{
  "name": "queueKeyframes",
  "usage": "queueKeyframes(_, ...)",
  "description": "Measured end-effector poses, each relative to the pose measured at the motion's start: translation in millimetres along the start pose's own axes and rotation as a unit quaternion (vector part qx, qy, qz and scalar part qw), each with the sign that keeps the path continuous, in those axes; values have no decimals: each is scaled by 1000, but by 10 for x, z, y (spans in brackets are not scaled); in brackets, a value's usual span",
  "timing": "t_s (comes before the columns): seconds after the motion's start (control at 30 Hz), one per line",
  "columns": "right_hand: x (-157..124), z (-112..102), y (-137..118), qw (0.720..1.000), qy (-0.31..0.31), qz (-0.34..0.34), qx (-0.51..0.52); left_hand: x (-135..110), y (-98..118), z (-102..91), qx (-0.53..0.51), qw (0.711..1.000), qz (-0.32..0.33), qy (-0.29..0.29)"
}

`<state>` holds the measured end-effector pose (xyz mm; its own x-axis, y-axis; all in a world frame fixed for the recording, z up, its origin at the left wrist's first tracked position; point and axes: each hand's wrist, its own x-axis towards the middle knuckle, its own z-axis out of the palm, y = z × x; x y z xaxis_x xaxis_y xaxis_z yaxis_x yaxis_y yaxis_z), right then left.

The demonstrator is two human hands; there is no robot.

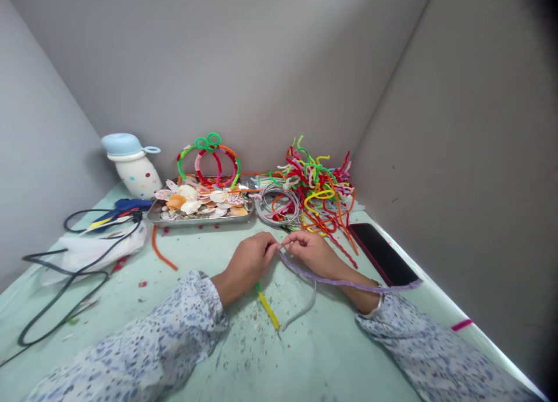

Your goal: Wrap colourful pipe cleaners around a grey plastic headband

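My left hand (253,261) is closed in a pinch at the upper part of a bent grey wire (305,310). Below that hand, a green and yellow pipe-cleaner wrapping (267,310) covers one side of the wire. My right hand (311,252) pinches at the same spot, its fingertips meeting those of the left. From between the fingertips a purple pipe cleaner (335,281) runs right, across my right wrist and over the phone's near end. The fingers hide the exact point where pipe cleaner and wire meet.
Behind my hands are a metal tray (204,220) of seashells, pipe-cleaner hoops (218,152), a coil of grey wire (279,205) and a pile of colourful pipe cleaners (318,178). A phone (383,253) lies right; a bottle (137,172) and black cable (65,280) are left.
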<state>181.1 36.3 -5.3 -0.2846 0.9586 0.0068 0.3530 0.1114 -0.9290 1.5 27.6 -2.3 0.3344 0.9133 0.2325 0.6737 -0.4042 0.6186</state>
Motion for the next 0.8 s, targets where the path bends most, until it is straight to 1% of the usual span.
queueKeyframes(0.1, -2, -5, 3, 1000, 8, -5, -12, -1, 7, -14, -60, 998, -12, 4)
queueKeyframes(0.23, -8, 3, -20, 1000, 15, 1, -8, -12, 7, -11, -68, 998, 2, 15)
queueKeyframes(0.5, -4, 10, -30, 1000, 2, 10, 15, -16, 1, -1, 41, 999, 26, 10)
queueKeyframes(0.63, -4, 10, -20, 1000, 4, 13, 13, -12, 0, -9, 76, 996, 54, 1)
queueKeyframes(0.8, -5, 8, -37, 1000, 2, 12, 0, -10, -1, 1, 115, 991, 68, -2)
